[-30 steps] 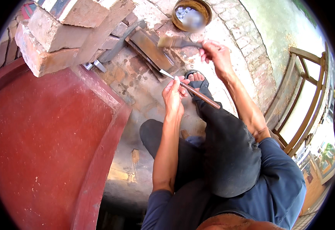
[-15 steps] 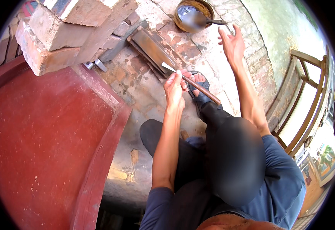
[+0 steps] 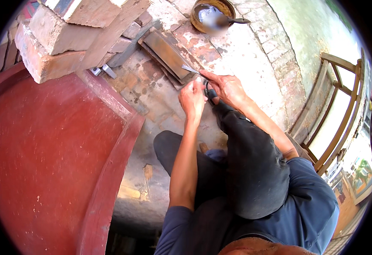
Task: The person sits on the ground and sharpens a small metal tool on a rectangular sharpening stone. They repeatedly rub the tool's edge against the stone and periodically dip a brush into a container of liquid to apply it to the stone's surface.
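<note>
In the head view, the left hand (image 3: 193,98) and the right hand (image 3: 227,88) meet just above the raised knee in dark trousers (image 3: 254,170). Both are clenched on a thin metal blade (image 3: 191,69), whose bright tip pokes out just beyond the fingers, pointing up and to the left. The left hand pinches the blade from the near side, fingers curled down over it; the right hand grips it from the far right side, with the thumb laid along the top. How much of the blade runs under the palms cannot be seen.

The tip of the blade lies on or just above a long flat rust-brown sharpening slab (image 3: 166,54), which stretches away from the hands toward the upper left on the brick floor (image 3: 254,46). Well beyond the hands, at the top, stands a round bowl (image 3: 211,12) of water with a spoon-like handle sticking out on its right. Far to the left of the left hand rises a stack of bricks (image 3: 62,38), and below it spreads a red curved surface (image 3: 45,161). To the right of the right hand stands a wooden chair frame (image 3: 343,110).
</note>
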Action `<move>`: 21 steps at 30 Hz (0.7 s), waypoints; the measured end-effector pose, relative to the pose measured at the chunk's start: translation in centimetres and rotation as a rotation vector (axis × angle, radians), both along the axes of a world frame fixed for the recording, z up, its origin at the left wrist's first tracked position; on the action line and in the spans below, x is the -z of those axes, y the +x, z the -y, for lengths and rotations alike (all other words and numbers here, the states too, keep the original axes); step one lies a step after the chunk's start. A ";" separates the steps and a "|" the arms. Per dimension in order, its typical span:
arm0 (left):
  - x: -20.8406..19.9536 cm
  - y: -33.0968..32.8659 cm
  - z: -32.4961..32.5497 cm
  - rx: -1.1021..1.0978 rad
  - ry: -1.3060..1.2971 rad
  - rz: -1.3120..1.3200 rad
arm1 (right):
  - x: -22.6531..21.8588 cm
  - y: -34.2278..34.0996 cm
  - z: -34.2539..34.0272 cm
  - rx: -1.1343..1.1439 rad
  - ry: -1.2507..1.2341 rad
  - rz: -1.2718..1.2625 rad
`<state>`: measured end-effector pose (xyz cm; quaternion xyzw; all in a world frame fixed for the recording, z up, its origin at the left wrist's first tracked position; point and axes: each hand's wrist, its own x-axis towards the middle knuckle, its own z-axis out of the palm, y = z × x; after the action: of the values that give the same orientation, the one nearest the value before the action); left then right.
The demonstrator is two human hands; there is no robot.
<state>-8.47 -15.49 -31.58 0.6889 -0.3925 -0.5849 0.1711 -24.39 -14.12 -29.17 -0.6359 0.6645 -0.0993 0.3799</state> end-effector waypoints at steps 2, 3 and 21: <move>-0.2 1.0 -0.3 0.116 -0.133 0.150 | 0.0 0.2 0.1 -0.055 -0.069 -0.073; -0.3 1.1 -0.5 0.185 -0.209 0.294 | -0.1 0.4 0.3 -0.059 -0.096 -0.083; -1.6 0.6 1.2 0.551 -0.489 0.436 | -0.7 1.6 2.5 -0.192 -0.121 -0.166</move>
<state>-7.83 -16.66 -29.97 0.6049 -0.7160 -0.3392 0.0797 -22.79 -16.61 -28.50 -0.7242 0.6226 -0.0493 0.2924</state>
